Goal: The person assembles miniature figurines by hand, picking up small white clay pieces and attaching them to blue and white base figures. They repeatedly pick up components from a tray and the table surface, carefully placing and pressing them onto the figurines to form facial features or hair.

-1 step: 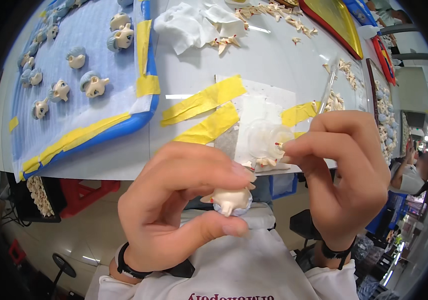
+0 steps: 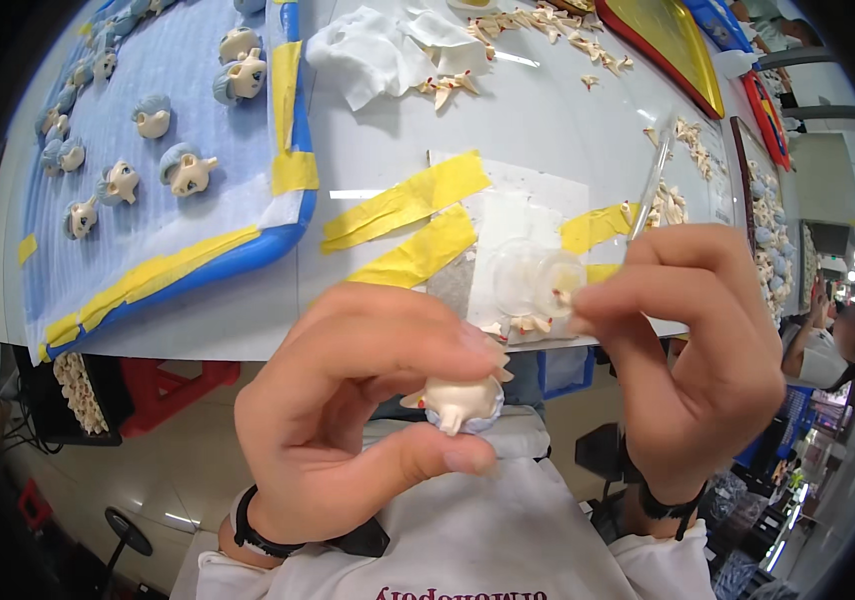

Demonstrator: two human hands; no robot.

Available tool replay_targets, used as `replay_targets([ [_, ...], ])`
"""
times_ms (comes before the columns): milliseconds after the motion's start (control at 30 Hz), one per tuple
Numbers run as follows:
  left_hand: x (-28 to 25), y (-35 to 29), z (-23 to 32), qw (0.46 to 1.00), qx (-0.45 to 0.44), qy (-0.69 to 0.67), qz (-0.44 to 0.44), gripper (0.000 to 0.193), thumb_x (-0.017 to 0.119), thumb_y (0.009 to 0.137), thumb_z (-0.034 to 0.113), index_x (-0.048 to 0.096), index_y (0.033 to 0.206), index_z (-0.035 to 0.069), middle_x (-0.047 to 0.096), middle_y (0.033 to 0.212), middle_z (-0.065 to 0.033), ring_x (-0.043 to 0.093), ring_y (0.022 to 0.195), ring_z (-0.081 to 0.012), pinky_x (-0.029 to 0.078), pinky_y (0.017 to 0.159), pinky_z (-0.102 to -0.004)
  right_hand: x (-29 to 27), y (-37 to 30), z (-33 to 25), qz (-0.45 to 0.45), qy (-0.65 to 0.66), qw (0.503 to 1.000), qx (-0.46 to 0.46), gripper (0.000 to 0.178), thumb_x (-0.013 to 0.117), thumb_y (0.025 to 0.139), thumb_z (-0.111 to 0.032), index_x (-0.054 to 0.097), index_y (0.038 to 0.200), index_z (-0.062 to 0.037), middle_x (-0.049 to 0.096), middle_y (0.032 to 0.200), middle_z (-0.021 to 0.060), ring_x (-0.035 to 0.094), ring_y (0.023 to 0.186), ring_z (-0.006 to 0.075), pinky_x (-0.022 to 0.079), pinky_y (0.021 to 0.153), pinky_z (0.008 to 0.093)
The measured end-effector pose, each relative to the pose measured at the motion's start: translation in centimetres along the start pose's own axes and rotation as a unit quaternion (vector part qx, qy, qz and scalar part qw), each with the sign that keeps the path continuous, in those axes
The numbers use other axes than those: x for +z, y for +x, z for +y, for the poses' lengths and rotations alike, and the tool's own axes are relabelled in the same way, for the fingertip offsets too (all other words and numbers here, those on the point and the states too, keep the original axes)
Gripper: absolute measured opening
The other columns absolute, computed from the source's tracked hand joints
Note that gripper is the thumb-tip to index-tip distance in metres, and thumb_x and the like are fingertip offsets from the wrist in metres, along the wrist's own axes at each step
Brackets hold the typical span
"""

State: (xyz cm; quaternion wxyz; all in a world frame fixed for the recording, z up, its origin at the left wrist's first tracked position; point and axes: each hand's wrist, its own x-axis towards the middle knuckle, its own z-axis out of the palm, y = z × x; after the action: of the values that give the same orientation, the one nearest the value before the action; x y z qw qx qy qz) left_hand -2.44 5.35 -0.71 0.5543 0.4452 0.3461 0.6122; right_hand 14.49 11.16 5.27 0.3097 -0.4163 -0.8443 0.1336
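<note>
Between the thumb and fingers of my left hand (image 2: 368, 400) is a small pale doll head (image 2: 460, 398) with light-blue hair, its pointed part toward me. My right hand (image 2: 683, 320), thumb and forefinger together, pinches a tiny pale piece (image 2: 562, 296) with a red tip. That piece is over or just in front of a clear round dish (image 2: 526, 275) near the table's front edge. Several pale pointed pieces (image 2: 530, 325) lie just below the dish. A clear thin rod (image 2: 654, 180) rises behind my right hand; whether I hold it, I cannot tell.
At left, a blue-rimmed padded tray (image 2: 238, 210) carries several blue-haired doll heads (image 2: 188, 170). Yellow tape strips (image 2: 408, 200) cross the table beside a white sheet (image 2: 558, 195). Crumpled white cloth (image 2: 368, 55) and scattered pale pieces (image 2: 558, 35) lie farther back. A person (image 2: 833, 345) is at far right.
My right hand has shifted slightly right and down, with the tiny piece still at its fingertips. The clear rod's lower end has moved a little too. My left hand and the doll head look unmoved.
</note>
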Motion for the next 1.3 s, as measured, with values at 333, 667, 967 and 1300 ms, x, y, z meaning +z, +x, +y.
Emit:
replay_targets([
  [333, 1.0, -0.6, 0.1, 0.998, -0.018, -0.03, 0.057, 0.048, 0.08, 0.065, 0.024, 0.051, 0.096, 0.0, 0.054, 0.09, -0.0121, 0.058, 0.075, -0.0184, 0.05, 0.07, -0.0294, 0.6, -1.5, -1.4, -0.027, 0.214, 0.975, 0.046, 0.025, 0.071, 0.059, 0.007, 0.062, 0.077, -0.0075, 0.052, 0.075, 0.0067, 0.049, 0.063, 0.0119, 0.038, 0.056, 0.0209],
  [667, 0.5, -0.8, 0.8, 0.991, 0.054, 0.123, 0.022, 0.041, 0.079, 0.064, 0.015, 0.057, 0.094, 0.0, 0.056, 0.09, -0.0122, 0.057, 0.076, -0.0195, 0.048, 0.066, -0.0286, -1.5, -0.7, -0.9, -0.115, 0.216, 0.969, 0.022, 0.027, 0.075, 0.064, -0.002, 0.063, 0.088, -0.0068, 0.058, 0.085, 0.0089, 0.055, 0.071, 0.0161, 0.044, 0.063, 0.0251],
  [967, -0.4, 0.5, 3.6, 0.798, 0.209, 0.563, 0.048, 0.038, 0.066, 0.078, 0.024, 0.054, 0.106, 0.002, 0.055, 0.103, -0.014, 0.053, 0.095, -0.0291, 0.042, 0.084, -0.0377, -6.8, -2.2, 4.3, 0.028, 0.154, 0.97, 0.189, 0.02, 0.062, 0.073, -0.001, 0.058, 0.093, -0.0021, 0.061, 0.085, 0.0047, 0.057, 0.071, 0.0092, 0.046, 0.068, 0.023],
  [1300, -17.2, 2.3, 9.7, 0.632, -0.042, 0.768, 0.09, 0.048, 0.053, 0.083, 0.016, 0.041, 0.129, 0.009, 0.044, 0.126, -0.0113, 0.041, 0.118, -0.0258, 0.032, 0.097, -0.0365, -19.2, -6.1, 23.3, -0.008, -0.297, 0.917, 0.268, 0.031, 0.058, 0.072, -0.004, 0.057, 0.103, -0.0049, 0.059, 0.097, 0.0123, 0.056, 0.09, 0.0274, 0.044, 0.077, 0.0311],
])
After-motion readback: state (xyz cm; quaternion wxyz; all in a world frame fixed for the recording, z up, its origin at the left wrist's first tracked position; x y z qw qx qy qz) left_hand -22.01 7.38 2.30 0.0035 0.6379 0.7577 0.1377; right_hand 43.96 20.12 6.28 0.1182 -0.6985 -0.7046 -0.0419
